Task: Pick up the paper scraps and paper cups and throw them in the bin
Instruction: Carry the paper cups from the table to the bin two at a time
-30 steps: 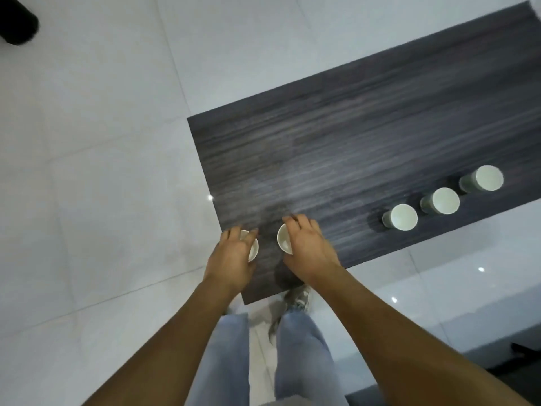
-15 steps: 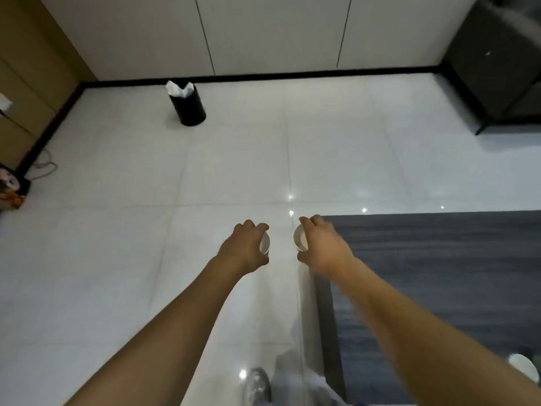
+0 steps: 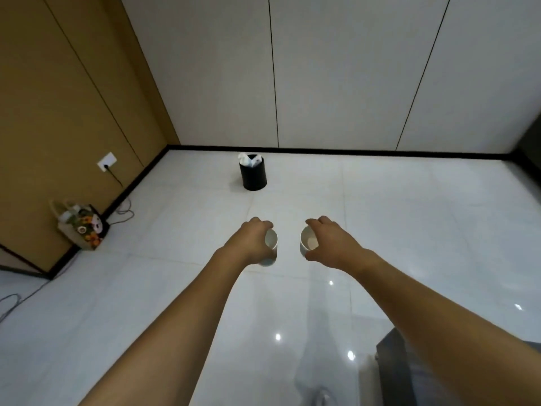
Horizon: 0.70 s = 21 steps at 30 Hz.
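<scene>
At centre frame, both forearms reach forward over the glossy white tile floor (image 3: 409, 230). Left hand (image 3: 251, 241) grips a white paper cup (image 3: 270, 244), fingers curled round its side from above; cup tilted, open mouth facing right toward the other hand. Right hand (image 3: 330, 244) grips a second paper cup (image 3: 308, 243) the same way, fingers arched over the rim, thumb below; open mouth faces left, pale inside visible. The two cups sit level with each other, near but apart, a strip of floor showing between them.

Black bin (image 3: 253, 175) stands upright on the floor in upper centre of frame, beyond the hands and well apart from them, close to the black skirting at the foot of the white panelled wall (image 3: 336, 68). White crumpled material (image 3: 248, 160) sticks up out of the bin's mouth; cannot tell whether paper or a liner.

Left side of frame: tan wall (image 3: 58, 98) with a white socket (image 3: 106, 162), a dark cable running down from it to loops on the floor. A patterned bag (image 3: 82, 227) stuffed with mixed items leans at the foot of that wall, contents too small to name.

Lower right corner: dark edge of the worktop (image 3: 392, 370), partly hidden behind the right forearm. Ceiling-light glints dot the tiles in lower centre
</scene>
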{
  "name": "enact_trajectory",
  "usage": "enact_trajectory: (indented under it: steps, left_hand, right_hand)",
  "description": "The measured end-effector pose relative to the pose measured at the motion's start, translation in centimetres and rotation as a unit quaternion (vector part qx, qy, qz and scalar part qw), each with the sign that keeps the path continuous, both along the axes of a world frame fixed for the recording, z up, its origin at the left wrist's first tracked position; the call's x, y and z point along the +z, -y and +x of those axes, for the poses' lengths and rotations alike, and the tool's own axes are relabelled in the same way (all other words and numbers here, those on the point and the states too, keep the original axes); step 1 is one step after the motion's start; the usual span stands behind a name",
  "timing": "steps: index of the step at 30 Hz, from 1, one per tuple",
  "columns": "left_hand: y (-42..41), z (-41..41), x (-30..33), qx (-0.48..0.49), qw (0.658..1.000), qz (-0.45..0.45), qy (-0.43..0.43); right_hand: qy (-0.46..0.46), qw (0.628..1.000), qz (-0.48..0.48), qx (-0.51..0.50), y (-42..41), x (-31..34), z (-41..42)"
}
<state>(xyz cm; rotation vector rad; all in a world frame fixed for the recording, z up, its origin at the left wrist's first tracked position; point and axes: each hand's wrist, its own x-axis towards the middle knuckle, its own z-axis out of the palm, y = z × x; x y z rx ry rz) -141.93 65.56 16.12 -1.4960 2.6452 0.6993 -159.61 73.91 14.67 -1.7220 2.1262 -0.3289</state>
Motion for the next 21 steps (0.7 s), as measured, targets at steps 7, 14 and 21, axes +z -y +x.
enact_trajectory:
  steps: [7,14,21]
  left_hand:
    - [13.1,-5.9,1.2,0.010,1.000,-0.003,0.018]
    - [26.8,-8.6,2.1,0.060,0.998,0.002,-0.014]
    - [43.0,-8.5,0.7,0.079,0.997,0.005,-0.025]
  right_hand:
    - [-0.007,0.999,0.027,0.023,14.8,1.3,-5.5]
    - [-0.008,0.999,0.034,0.035,29.7,2.6,-9.2]
    - [0.004,0.998,0.040,0.043,46.2,1.4,-9.3]
